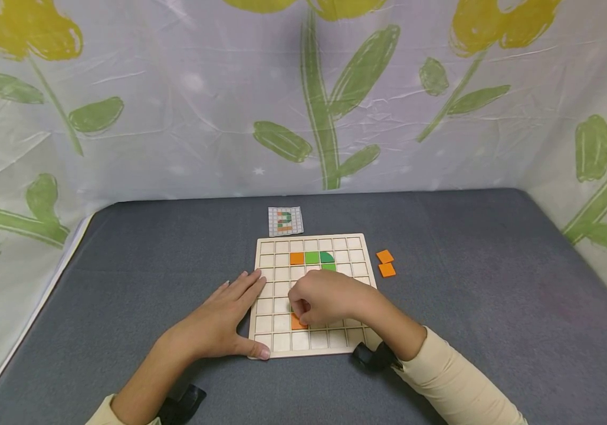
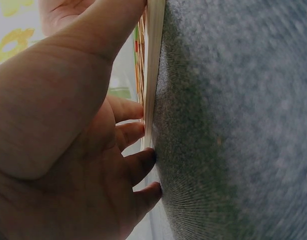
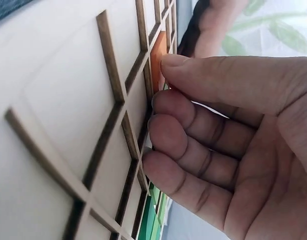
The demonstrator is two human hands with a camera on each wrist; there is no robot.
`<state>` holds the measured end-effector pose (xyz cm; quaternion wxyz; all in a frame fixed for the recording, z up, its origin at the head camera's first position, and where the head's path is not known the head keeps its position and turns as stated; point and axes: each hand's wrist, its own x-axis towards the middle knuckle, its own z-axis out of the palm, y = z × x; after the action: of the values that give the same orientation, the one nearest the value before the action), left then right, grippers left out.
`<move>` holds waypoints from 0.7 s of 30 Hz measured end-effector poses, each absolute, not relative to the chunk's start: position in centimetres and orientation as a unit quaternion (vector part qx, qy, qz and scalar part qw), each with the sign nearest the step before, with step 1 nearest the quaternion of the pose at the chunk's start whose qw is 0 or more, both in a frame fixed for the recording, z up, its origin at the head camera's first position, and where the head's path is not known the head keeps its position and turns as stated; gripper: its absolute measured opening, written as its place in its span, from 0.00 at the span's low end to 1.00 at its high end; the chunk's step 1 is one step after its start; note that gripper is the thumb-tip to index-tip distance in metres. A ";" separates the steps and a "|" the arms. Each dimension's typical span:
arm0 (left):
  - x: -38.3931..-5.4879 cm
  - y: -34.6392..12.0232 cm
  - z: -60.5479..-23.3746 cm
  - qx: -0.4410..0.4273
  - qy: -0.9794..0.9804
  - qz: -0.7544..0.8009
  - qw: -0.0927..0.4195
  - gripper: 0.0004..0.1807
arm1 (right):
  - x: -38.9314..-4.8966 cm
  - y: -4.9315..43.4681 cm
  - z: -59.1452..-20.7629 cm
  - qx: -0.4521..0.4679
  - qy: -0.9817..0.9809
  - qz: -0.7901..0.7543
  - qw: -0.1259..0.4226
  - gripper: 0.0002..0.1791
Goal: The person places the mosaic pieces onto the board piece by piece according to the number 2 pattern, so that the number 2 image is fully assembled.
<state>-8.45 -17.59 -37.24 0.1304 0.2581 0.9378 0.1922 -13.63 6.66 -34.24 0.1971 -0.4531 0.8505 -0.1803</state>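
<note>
A wooden grid board (image 1: 282, 342) lies on the table. My left hand (image 1: 213, 324) is spread along its left side, thumb at the front corner and fingertips on the left rim. Over the board's middle, my right hand (image 1: 330, 298) pinches an orange square tile (image 1: 297, 322) at a cell low on the left; the thumb touches this tile (image 3: 157, 62) in the right wrist view. Toward the board's back sit another orange tile (image 1: 297, 258), a light green tile (image 1: 312, 258) and a dark green rounded tile (image 1: 327, 257). The right hand hides several cells.
Two loose orange tiles (image 1: 386, 263) lie right of the board. Behind it is a small pattern card (image 1: 285, 222) with a coloured figure on a grid. A grey cloth (image 1: 468, 283) covers the table, and a flower-printed curtain (image 1: 186, 118) hangs around it.
</note>
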 end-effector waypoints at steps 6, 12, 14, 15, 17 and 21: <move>-8.5 -17.6 -37.3 0.255 0.938 0.193 0.134 0.70 | -13.5 6.6 -34.2 -0.449 0.850 -0.187 0.202 0.11; -8.6 -17.6 -37.4 0.256 0.938 0.193 0.135 0.70 | -13.5 6.7 -34.2 -0.445 0.847 -0.197 0.213 0.10; -8.6 -17.5 -37.4 0.256 0.938 0.192 0.135 0.70 | -13.6 6.8 -34.1 -0.447 0.844 -0.200 0.217 0.08; -8.5 -17.5 -37.4 0.256 0.938 0.191 0.135 0.70 | -13.7 6.9 -33.9 -0.448 0.843 -0.200 0.219 0.07; -8.6 -17.6 -37.4 0.256 0.938 0.191 0.134 0.70 | -14.0 7.3 -33.6 -0.446 0.841 -0.204 0.230 0.06; -8.6 -17.6 -37.5 0.256 0.938 0.191 0.136 0.70 | -14.9 9.1 -32.6 -0.425 0.841 -0.210 0.259 0.06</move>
<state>-8.60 -17.58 -37.45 0.1356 0.2558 0.9380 0.1906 -14.92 9.06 -32.63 0.2595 -0.4248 0.8414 -0.2102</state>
